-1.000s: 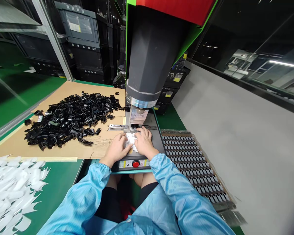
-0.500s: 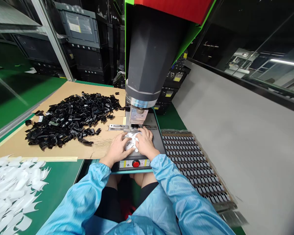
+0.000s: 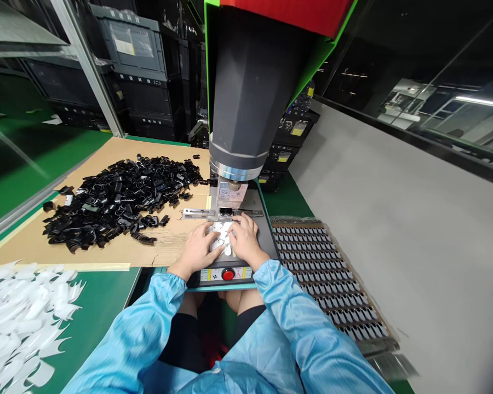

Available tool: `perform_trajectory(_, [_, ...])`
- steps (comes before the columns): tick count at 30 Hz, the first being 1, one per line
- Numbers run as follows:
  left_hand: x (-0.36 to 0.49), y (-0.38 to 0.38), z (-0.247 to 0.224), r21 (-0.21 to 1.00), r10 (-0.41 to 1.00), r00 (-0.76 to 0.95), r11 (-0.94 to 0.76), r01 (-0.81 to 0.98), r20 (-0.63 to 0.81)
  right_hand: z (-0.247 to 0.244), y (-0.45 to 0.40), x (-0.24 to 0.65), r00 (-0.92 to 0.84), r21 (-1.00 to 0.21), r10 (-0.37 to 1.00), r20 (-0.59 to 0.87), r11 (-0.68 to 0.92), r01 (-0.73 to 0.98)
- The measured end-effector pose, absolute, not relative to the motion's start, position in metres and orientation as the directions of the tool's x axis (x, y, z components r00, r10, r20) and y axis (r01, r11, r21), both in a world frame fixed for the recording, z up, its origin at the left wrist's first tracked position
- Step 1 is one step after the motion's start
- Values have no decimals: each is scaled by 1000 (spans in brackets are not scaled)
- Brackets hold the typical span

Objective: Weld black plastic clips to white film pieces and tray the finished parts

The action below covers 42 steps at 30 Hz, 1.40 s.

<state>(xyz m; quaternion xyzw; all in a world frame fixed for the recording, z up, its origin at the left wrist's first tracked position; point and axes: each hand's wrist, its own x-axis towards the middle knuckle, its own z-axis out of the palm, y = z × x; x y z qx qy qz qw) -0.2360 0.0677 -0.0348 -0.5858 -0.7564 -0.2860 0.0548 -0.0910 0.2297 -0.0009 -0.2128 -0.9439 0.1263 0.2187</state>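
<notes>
white pieces (image 3: pixel 221 234): several, thin and loosely overlapping, on the dark machine plate (image 3: pixel 267 241) between the two hands; seemingly very light, bendy and slick, apt to slide over one another or crease under a hard pinch; best taken by the rims, singly. left hand (image 3: pixel 197 246): fingers loosely curved, thumb well apart from forefinger, tips at the near left of the pieces; whether any is gripped, cannot tell. right hand (image 3: pixel 244 241): fingers part spread and reaching toward the slotted metal bar (image 3: pixel 199 213), thumb by the pieces; grip, cannot tell. black part (image 3: pixel 225 211): small, just beyond the pieces, beneath the machine column (image 3: pixel 246 98), which limits height at the back. edges: plate's front edge with red button (image 3: pixel 228 274) just nearer the wearer; plate's right edge close past the right hand, filled tray (image 3: pixel 372 346) beyond it. to the left: cardboard sheet (image 3: pixel 107 148) bearing the black heap (image 3: pixel 123 191), then the green worktop (image 3: pixel 98 290) with the white heap (image 3: pixel 20 323). open room: judged easiest toward the wearer and low to the left, over the cardboard's near strip.
</notes>
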Motion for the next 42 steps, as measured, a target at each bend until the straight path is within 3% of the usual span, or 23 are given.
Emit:
perform_trajectory(10, [-236, 68, -36, 380, 852, -313, 148, 913, 419, -2, 230, -81, -834, -315, 428, 349, 892, 325])
perform_trajectory(15, [-236, 68, -37, 363, 856, -312, 160, 918, 412, -4, 222, -92, -778, -326, 522, 351, 847, 421])
perform_trajectory(21, [-236, 68, -36, 375, 859, -309, 151, 914, 408, -6, 217, -105, -794, -274, 538, 282, 838, 471])
perform_trajectory(27, [-236, 68, -35, 376, 861, -307, 149, 915, 406, -5, 214, -108, -783, -301, 565, 262, 818, 490])
perform_trajectory(32, [-236, 67, -33, 380, 868, -308, 154, 912, 388, -1, 221, -98, -732, -335, 557, 393, 828, 450])
perform_trajectory(38, [-236, 67, -32, 493, 848, -391, 184, 850, 358, -4, 230, -73, -773, -290, 400, 492, 913, 287])
perform_trajectory(42, [-237, 70, -35, 493, 861, -390, 196, 848, 327, -17, 244, -57, -720, -383, 472, 509, 873, 301])
